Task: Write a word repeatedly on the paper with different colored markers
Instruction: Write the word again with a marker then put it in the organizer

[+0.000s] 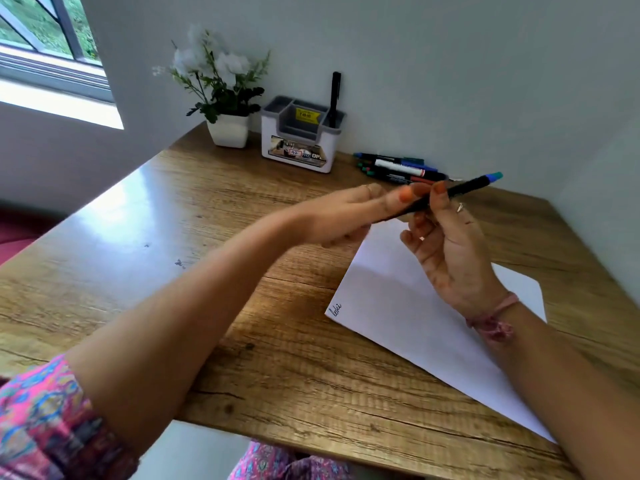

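A white sheet of paper (398, 306) lies on the wooden table (242, 306), with one small handwritten word near its left corner. Above the paper, both hands hold a black marker (464, 190) with a blue-green end pointing up and right. My right hand (446, 251) grips the marker's middle between thumb and fingers. My left hand (349, 213) pinches the marker's lower left end, which its fingers hide. A pile of several more markers (401, 168) lies at the back of the table.
A white and grey desk organizer (298, 143) with a black pen (334, 98) standing in it sits at the back by the wall. A white pot of flowers (228, 129) stands to its left. The table's near edge runs below my arms.
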A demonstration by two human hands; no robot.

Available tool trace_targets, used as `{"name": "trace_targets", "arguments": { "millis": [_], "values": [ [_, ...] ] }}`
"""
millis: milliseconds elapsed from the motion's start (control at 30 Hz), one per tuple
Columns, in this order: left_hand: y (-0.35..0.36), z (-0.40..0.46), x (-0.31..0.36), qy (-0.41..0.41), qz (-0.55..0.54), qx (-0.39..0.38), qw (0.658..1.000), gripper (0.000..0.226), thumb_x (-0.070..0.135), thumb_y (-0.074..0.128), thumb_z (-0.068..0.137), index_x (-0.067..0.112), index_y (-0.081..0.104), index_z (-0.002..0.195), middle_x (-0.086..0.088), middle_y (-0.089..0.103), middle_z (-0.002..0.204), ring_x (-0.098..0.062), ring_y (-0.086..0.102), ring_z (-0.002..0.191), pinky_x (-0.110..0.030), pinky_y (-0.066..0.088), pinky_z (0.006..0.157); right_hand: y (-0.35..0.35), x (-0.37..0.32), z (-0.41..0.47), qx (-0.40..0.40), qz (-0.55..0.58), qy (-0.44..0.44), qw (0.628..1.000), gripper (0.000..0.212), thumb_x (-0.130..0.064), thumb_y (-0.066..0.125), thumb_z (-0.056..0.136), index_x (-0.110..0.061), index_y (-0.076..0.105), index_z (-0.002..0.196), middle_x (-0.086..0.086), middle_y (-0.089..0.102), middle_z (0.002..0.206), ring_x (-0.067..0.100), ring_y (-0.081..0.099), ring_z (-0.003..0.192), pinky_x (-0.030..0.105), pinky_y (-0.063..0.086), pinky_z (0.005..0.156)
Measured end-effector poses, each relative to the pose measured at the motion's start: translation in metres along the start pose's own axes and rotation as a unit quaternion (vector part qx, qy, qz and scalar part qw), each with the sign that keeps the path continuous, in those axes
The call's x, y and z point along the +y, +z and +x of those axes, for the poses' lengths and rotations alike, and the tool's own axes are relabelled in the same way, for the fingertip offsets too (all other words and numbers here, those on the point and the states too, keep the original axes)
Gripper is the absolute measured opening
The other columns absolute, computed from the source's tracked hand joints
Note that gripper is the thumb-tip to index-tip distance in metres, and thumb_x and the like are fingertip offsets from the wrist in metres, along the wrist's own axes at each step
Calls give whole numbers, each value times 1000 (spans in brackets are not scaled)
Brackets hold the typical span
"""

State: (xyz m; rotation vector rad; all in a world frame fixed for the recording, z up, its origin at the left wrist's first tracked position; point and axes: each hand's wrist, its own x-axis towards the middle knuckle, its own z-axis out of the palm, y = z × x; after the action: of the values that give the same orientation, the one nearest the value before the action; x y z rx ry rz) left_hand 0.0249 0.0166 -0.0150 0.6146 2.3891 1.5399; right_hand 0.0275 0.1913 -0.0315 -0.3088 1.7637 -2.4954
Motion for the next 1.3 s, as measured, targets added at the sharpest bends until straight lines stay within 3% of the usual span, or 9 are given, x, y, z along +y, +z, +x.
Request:
{"name": "trace_targets", "arguments": {
  "millis": [167, 233, 367, 500, 633, 800, 967, 1200, 1300],
  "values": [
    [-35, 1, -38, 62, -58, 14, 996, 82, 82, 52, 63, 16, 60, 112, 11, 32, 54, -4, 25, 44, -16, 24, 39, -3, 2, 0, -9, 7, 34, 999, 21, -30, 56, 83, -15, 71, 83, -2, 59, 65, 6, 57, 60, 26, 53, 61],
    [-37, 6, -48, 73, -50, 54, 995, 72, 73, 57, 70, 12, 64, 108, 9, 35, 53, -6, 29, 43, -16, 27, 41, -4, 5, -2, -43, 6, 59, 997, 18, -26, 54, 83, -14, 67, 79, -3, 59, 64, 7, 55, 57, 25, 52, 57],
    [-38, 12, -45, 54, 149, 6, 987, 32, 46, 67, 80, 30, 67, 107, 12, 50, 55, -2, 48, 52, -13, 35, 57, -4, 12, -8, -161, -44, 92, 982, 27, -16, 47, 84, -12, 73, 77, 4, 60, 63, 13, 55, 50, 29, 53, 50],
    [-33, 11, -29, -4, 295, -99, 950, 54, 47, 69, 77, 43, 50, 128, 18, 41, 62, 5, 48, 61, -12, 30, 58, -7, 19, -12, -263, -111, 130, 950, 34, -16, 42, 81, -4, 74, 89, 14, 67, 71, 26, 66, 60, 36, 56, 60],
    [-29, 12, -27, -15, 352, -123, 928, 72, 57, 72, 68, 48, 44, 133, 18, 38, 71, -1, 42, 67, -20, 28, 59, -9, 20, -16, -277, -149, 113, 943, 33, -10, 42, 81, -7, 75, 82, 16, 71, 72, 28, 69, 65, 31, 56, 64],
    [-28, 14, -26, -20, 349, -117, 930, 66, 55, 75, 66, 45, 51, 126, 16, 42, 66, -3, 44, 64, -21, 29, 57, 2, 10, -14, -312, -245, 93, 913, 13, -19, 70, 71, -9, 65, 79, 8, 70, 70, 18, 68, 64, 26, 54, 53],
    [-29, 17, -34, 5, 347, -117, 930, 41, 45, 75, 72, 39, 58, 109, 13, 50, 66, -5, 46, 60, -22, 35, 57, 10, 14, -7, -335, -277, 65, 898, 16, 2, 59, 76, -10, 63, 84, 10, 69, 73, 19, 67, 66, 26, 53, 55],
    [-29, 19, -34, -15, 321, -132, 938, 66, 51, 77, 65, 41, 53, 126, 11, 57, 64, 7, 49, 53, -15, 34, 56, 3, 28, -12, -309, -278, -22, 909, 12, -10, 59, 68, -14, 67, 76, 29, 59, 75, 23, 55, 51, 29, 48, 51],
    [-30, 19, -34, -26, 309, -132, 941, 71, 53, 77, 63, 40, 52, 128, 9, 58, 64, 4, 49, 53, -11, 32, 54, 2, 32, -13, -292, -306, -39, 905, 8, -10, 59, 66, -7, 61, 73, 15, 63, 70, 16, 53, 50, 23, 43, 50]
  ]
}}
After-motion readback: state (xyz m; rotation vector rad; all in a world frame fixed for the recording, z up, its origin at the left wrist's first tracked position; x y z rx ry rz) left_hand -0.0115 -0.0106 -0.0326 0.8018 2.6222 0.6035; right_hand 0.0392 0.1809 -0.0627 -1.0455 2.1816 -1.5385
